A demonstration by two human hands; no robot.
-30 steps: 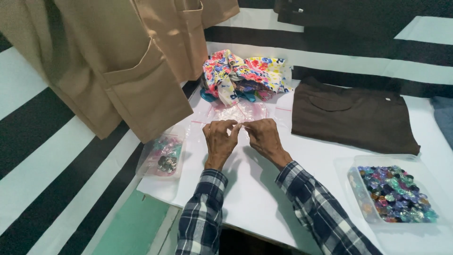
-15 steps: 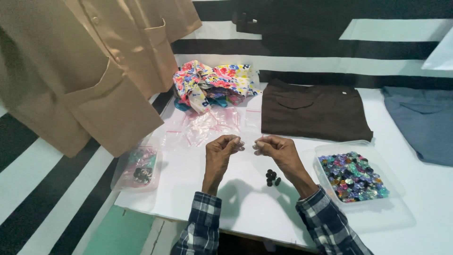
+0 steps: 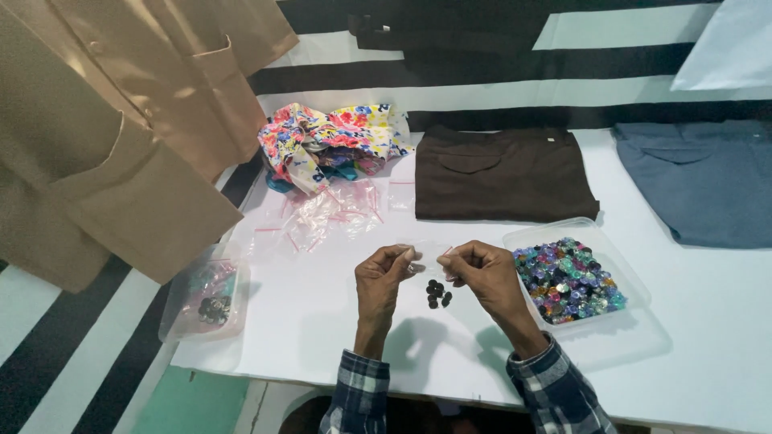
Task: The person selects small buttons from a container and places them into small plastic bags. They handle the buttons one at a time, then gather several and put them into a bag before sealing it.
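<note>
**Small clear bag pinched between both hands, dark buttons inside**

Both hands are raised above the white table (image 3: pixel 322 321), just left of the clear tray of coloured buttons (image 3: pixel 568 277), which serves as the landmark here. The left hand (image 3: pixel 384 277) and the right hand (image 3: pixel 482 273) face each other, each closed in a pinch of thumb and fingertips on the top edge of a small clear plastic bag (image 3: pixel 430 257). The bag stretches between the two pinches and hangs down in the gap between the hands. A cluster of dark buttons (image 3: pixel 437 293) sits at the bottom of the bag, below and between the fingertips, nearer the right hand's palm. Whether the bag's mouth is sealed cannot be told.

Behind the tray lies a folded brown garment (image 3: pixel 503 173). To the tray's right and further back is a folded blue-grey garment (image 3: pixel 708 185). Left of the brown garment, a crumpled floral cloth (image 3: pixel 330 141) lies on the table, with a scatter of empty clear bags (image 3: pixel 338 213) in front of it. Far left of the tray, at the table's edge, a second clear container (image 3: pixel 205 297) holds dark buttons. A tan shirt (image 3: pixel 104 137) hangs at the far left.
</note>
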